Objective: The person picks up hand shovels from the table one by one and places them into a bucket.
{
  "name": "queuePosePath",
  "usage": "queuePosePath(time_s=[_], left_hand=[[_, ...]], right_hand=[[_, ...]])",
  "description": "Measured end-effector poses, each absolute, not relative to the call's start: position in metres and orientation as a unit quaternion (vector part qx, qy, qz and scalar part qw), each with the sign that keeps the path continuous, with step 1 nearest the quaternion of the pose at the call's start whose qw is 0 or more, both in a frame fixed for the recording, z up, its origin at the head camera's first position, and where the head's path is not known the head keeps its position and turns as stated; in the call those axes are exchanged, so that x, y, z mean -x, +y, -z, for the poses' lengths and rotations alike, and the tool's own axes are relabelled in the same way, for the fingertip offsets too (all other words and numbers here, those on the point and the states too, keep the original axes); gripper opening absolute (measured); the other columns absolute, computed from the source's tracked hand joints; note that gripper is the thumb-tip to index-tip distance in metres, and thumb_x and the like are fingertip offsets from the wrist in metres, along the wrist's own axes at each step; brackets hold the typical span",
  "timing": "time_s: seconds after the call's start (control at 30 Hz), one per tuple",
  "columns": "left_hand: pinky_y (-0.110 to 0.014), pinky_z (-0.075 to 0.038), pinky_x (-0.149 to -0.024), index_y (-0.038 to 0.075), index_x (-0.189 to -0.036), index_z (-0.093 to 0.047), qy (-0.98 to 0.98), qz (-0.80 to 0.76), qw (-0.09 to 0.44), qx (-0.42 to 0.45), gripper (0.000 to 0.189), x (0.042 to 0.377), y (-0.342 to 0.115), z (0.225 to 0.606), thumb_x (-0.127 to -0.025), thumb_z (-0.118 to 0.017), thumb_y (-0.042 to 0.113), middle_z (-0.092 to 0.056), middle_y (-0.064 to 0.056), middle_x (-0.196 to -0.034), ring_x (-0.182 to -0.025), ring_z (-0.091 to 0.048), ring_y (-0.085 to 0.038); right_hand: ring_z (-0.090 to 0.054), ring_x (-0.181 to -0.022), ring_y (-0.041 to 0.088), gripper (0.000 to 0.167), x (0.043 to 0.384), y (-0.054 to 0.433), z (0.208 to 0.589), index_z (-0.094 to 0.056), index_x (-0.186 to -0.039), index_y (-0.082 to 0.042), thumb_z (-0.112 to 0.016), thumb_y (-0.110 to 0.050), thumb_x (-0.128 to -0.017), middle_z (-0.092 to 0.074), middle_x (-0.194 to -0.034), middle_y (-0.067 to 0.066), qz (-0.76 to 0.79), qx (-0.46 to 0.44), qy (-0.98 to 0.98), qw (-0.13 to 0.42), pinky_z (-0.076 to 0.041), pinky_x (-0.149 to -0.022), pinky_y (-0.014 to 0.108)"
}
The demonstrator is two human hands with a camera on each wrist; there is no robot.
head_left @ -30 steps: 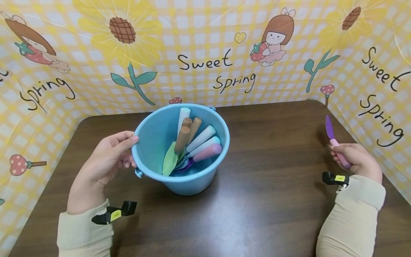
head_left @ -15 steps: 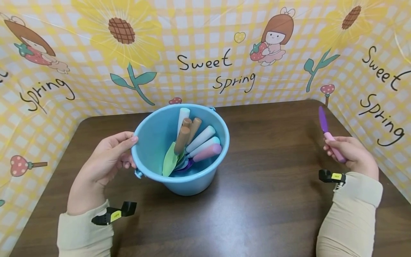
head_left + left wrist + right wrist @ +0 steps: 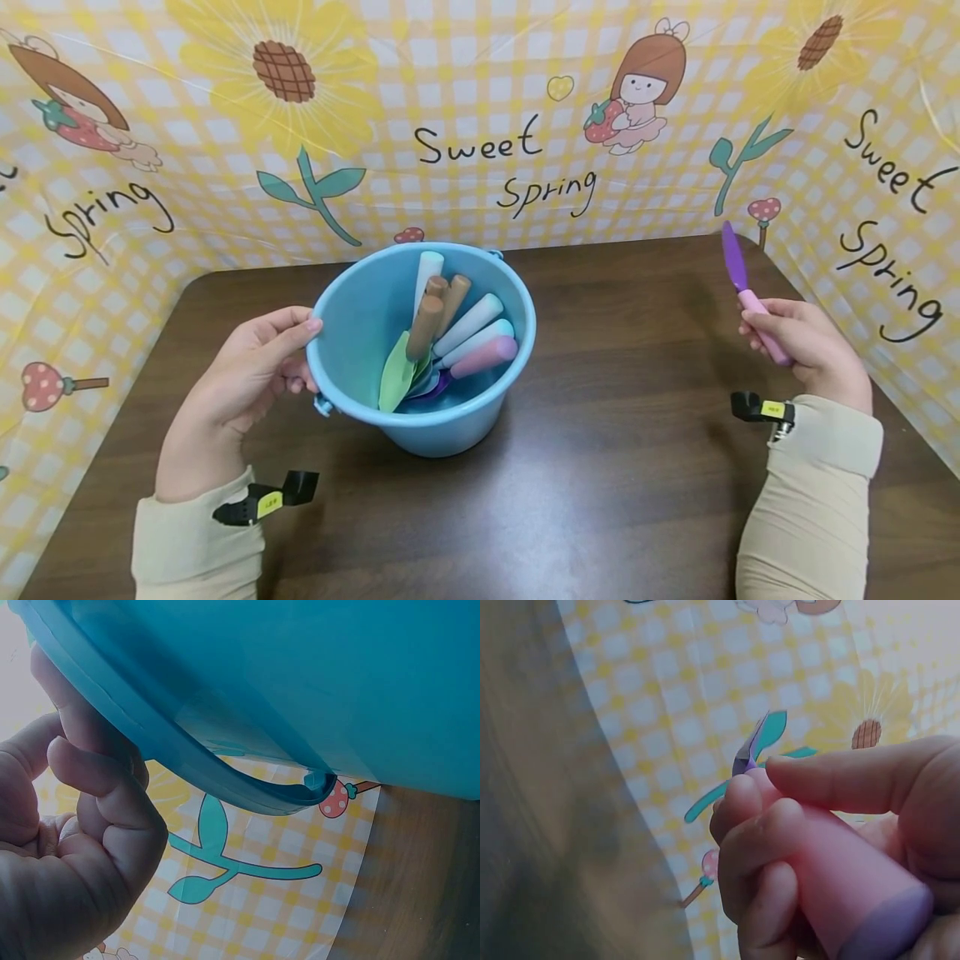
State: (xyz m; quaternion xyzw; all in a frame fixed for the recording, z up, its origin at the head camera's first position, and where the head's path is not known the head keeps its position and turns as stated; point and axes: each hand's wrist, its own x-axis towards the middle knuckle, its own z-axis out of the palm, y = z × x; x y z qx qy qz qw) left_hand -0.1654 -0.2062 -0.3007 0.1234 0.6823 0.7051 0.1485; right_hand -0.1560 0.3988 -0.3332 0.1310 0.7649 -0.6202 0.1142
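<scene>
At the left, my left hand (image 3: 251,362) grips the rim of a light blue bucket (image 3: 442,429), thumb over the edge. The left wrist view shows my fingers behind the rim, beside the bucket's blue handle (image 3: 247,796). The bucket stands on the table, tilted slightly, and holds several utensils with brown (image 3: 426,327), pale blue (image 3: 471,323) and pink handles (image 3: 483,357). A green blade (image 3: 397,373) also shows inside; other working ends are partly hidden. My right hand (image 3: 810,342) holds a purple-bladed knife (image 3: 735,258) by its pink handle (image 3: 847,870), blade pointing up and away, above the table's right side.
A dark brown wooden table (image 3: 600,467) lies under both hands. A yellow checked cloth (image 3: 465,92) with printed flowers and lettering hangs behind the table and along both sides. Black straps with small cameras sit on each wrist.
My right hand has moved left and a little away from me, carrying the knife with it. My left hand and the bucket have stayed in place.
</scene>
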Motion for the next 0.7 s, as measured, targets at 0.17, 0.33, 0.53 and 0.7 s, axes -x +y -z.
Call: queuePosePath(time_s=[0.17, 0.33, 0.53, 0.7], left_hand=[[-0.017, -0.048, -0.049, 0.01, -0.103, -0.064, 0.684, -0.705, 0.15, -0.117, 0.012, 0.165, -0.206, 0.3, -0.103, -0.052, 0.014, -0.07, 0.002, -0.07, -0.054, -0.068, -0.011], [-0.017, -0.048, -0.049, 0.009, -0.103, -0.063, 0.682, -0.706, 0.151, -0.114, 0.011, 0.165, -0.207, 0.299, -0.103, -0.053, 0.014, -0.07, 0.002, -0.07, -0.054, -0.068, -0.011], [-0.017, -0.048, -0.048, 0.01, -0.103, -0.063, 0.682, -0.706, 0.153, -0.114, 0.012, 0.165, -0.207, 0.298, -0.103, -0.053, 0.014, -0.07, 0.002, -0.07, -0.054, -0.068, -0.011], [-0.017, -0.048, -0.049, 0.009, -0.103, -0.063, 0.683, -0.704, 0.154, -0.12, 0.012, 0.165, -0.206, 0.299, -0.104, -0.052, 0.014, -0.07, 0.002, -0.07, -0.054, -0.068, -0.01]], right_hand=[[-0.058, -0.061, 0.003, 0.026, 0.158, 0.391, 0.33, -0.067, -0.084, -0.028, -0.053, -0.014, -0.102, -0.066, -0.074, -0.009, 0.628, -0.107, 0.765, 0.089, -0.048, -0.054, 0.017], [-0.057, -0.06, 0.003, 0.024, 0.159, 0.382, 0.324, -0.065, -0.085, -0.029, -0.055, -0.016, -0.102, -0.066, -0.072, -0.011, 0.606, -0.096, 0.786, 0.072, -0.047, -0.054, 0.018], [-0.056, -0.061, 0.004, 0.012, 0.16, 0.372, 0.318, -0.061, -0.095, -0.023, -0.055, -0.015, -0.102, -0.066, -0.074, -0.011, 0.601, -0.081, 0.793, 0.065, -0.047, -0.055, 0.019], [-0.056, -0.06, 0.004, 0.008, 0.159, 0.364, 0.314, -0.052, -0.109, -0.01, -0.054, -0.014, -0.102, -0.066, -0.074, -0.011, 0.585, -0.065, 0.807, 0.052, -0.046, -0.054, 0.018]])
